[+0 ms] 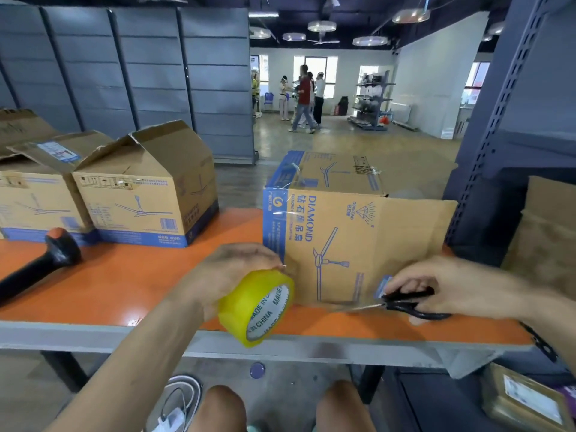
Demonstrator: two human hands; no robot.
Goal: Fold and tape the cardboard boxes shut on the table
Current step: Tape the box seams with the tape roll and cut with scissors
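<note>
A cardboard box (349,232) with blue fan print stands on the orange table (124,285), with clear tape along its left edge. My left hand (230,272) grips a yellow tape roll (257,307) just in front of the box's lower left corner. My right hand (458,288) holds black scissors (408,304) at the box's lower right, with the blades pointing left along the table. Two more boxes (146,188) (34,194) sit at the left with their top flaps up.
A black and orange handheld tool (46,260) lies on the table at the left. Blue shelving (498,120) rises at the right with brown cardboard (548,232) on it. Several people (305,98) stand far back in the room. My knees are below the table edge.
</note>
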